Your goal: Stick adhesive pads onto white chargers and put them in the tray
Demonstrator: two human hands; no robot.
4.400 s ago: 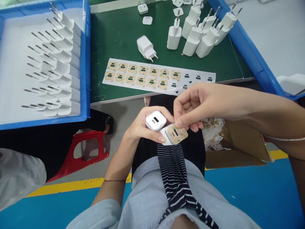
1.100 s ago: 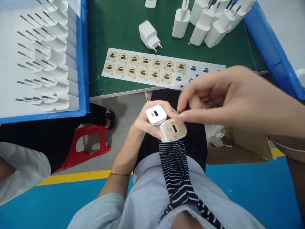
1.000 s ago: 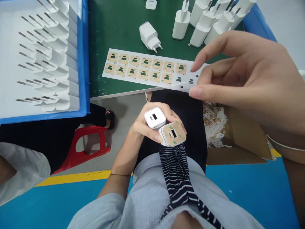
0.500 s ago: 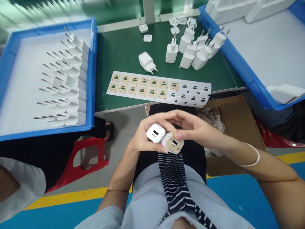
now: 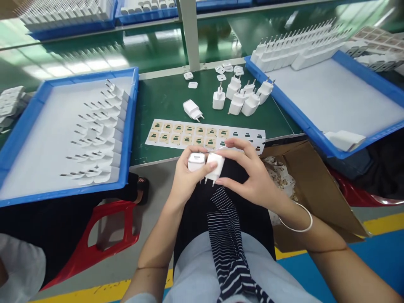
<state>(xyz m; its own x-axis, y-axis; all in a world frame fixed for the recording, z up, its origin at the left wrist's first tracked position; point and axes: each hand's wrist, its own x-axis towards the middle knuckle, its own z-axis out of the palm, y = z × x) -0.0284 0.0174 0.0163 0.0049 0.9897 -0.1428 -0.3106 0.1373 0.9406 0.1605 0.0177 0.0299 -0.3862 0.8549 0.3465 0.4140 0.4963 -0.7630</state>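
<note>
My left hand (image 5: 186,172) is closed around a white USB wall charger (image 5: 196,158), its port face turned up. The same hand's thumb lies across a second white wall charger (image 5: 217,162), whose prongs point down. My right hand (image 5: 249,176) grips this second charger from the right between its fingers. Just beyond the hands, a sheet of tan adhesive stickers (image 5: 189,134) lies on the green table (image 5: 160,101), its right end partly hidden by my right fingers. Another charger (image 5: 192,110) lies on its side past the sheet.
Several upright chargers (image 5: 236,103) and small white plates (image 5: 221,78) stand farther back. Blue trays with chargers flank me, one left (image 5: 134,126) and one right (image 5: 303,111). A cardboard box (image 5: 315,189) holds scraps below. A person's sleeve (image 5: 25,261) is at left.
The two chargers have been tipped so that the second one's tan sticker face no longer shows and prongs are visible below. My right hand's fingers have shifted around it. The camera view has tilted up.
</note>
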